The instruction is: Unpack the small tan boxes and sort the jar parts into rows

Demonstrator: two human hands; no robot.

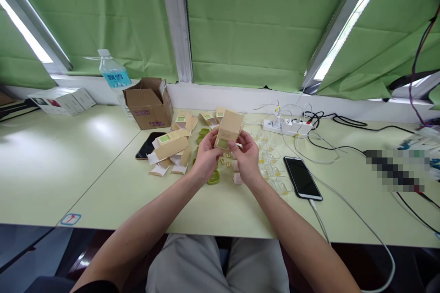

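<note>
Between my two hands is a small tan cardboard box (229,124) with a green window near its lower end. My left hand (206,158) grips its left side, and my right hand (246,154) pinches the lower right, with a small white flap or piece showing by the fingers. Below them on the table are green plastic trays (213,177), small yellowish pieces (225,162) and pink pieces (237,178), partly hidden by my hands. Several clear plastic parts (275,169) lie in rows right of my right hand. Opened tan boxes (172,149) are heaped to the left.
A brown carton (149,103) and a water bottle (114,72) stand at the back left, near white boxes (63,100). A dark phone (147,146) lies partly under the heap. At right are a charging phone (302,177), a power strip (288,127) and loose cables.
</note>
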